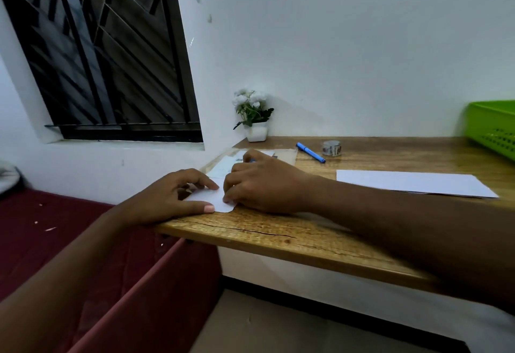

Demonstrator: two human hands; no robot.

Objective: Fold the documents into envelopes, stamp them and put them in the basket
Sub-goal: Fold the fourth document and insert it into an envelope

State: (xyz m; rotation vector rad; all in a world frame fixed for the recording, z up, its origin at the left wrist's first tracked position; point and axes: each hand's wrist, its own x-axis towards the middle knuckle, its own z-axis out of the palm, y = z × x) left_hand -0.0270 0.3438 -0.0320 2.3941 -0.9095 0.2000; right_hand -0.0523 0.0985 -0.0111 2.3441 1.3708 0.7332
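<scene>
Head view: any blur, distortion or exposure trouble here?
Head view: dim, flat light, with the right forearm near black. The window grille is smeared by blur, while the paper at the near table edge stays fairly sharp and is not blown out. Wide-angle bend tilts the grille and the table edge. The basket is cut off by the right border.

On the surface (278, 235), near its left front corner, a folded paper (216, 198) lies under the left hand (170, 199) and right hand (262, 185); envelopes (225, 166) lie behind it, a potted plant (255, 118) farther back; rightward come pen (310, 152), tape roll (331, 147), basket (490, 127), with a sheet (412, 182) before them
</scene>
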